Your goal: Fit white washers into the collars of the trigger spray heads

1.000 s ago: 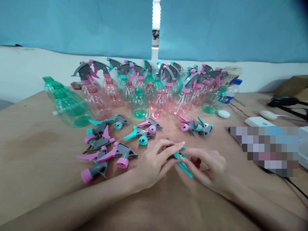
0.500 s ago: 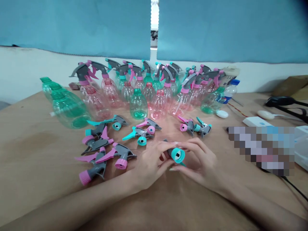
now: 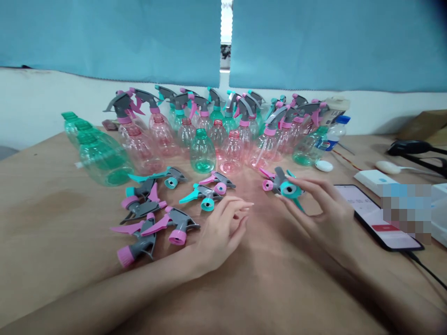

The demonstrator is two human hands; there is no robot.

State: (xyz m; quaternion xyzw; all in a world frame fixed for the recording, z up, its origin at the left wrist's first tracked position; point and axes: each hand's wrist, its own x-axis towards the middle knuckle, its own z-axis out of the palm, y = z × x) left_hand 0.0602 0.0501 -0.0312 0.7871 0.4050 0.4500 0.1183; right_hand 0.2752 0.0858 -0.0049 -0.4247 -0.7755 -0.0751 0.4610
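My right hand (image 3: 323,211) pinches a grey spray trigger head with a teal collar (image 3: 288,187) and holds it just above the table, beside a pink-collared trigger head (image 3: 269,182) lying there. My left hand (image 3: 223,228) rests on the brown table (image 3: 52,223) with fingers loosely curled and apart, holding nothing. Its fingertips lie close to a teal trigger head (image 3: 202,197). Several loose pink and grey trigger heads (image 3: 153,223) lie to its left.
Rows of pink and green spray bottles (image 3: 216,135) stand at the back, some with trigger heads on. Green bottles (image 3: 98,156) lie on their sides at the left. A phone (image 3: 377,216) with its cable, a white box (image 3: 373,177) and a water bottle (image 3: 331,135) are at the right.
My left hand has let go of the teal trigger head. My right hand has carried it away to the right and up, next to the loose heads there. The phone is now uncovered.
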